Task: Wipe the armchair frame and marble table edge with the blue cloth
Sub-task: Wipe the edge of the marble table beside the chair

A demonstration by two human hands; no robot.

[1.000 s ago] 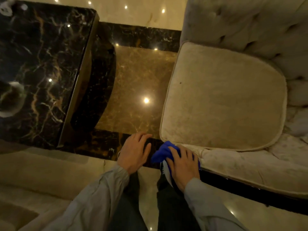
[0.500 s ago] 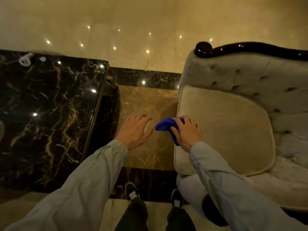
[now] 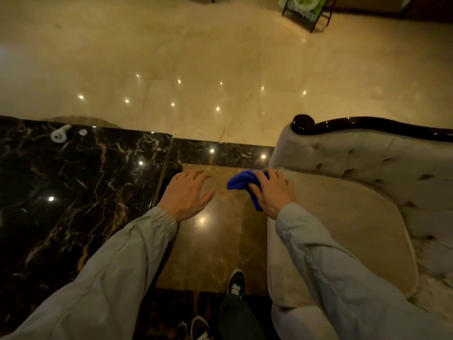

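Right hand (image 3: 272, 191) is gripping the bunched blue cloth (image 3: 241, 184) over the seat cushion's 10 o'clock corner; left hand (image 3: 187, 193) is hovering spread and empty beside the marble worktop (image 3: 85, 192). Risk: it's wiping upholstery, missing the glossy armchair frame (image 3: 367, 123) at 1 o'clock.

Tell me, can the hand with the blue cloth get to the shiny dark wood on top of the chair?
Probably yes. The right hand grips the blue cloth at the seat cushion's corner, and nothing sits between it and the dark wooden frame above.
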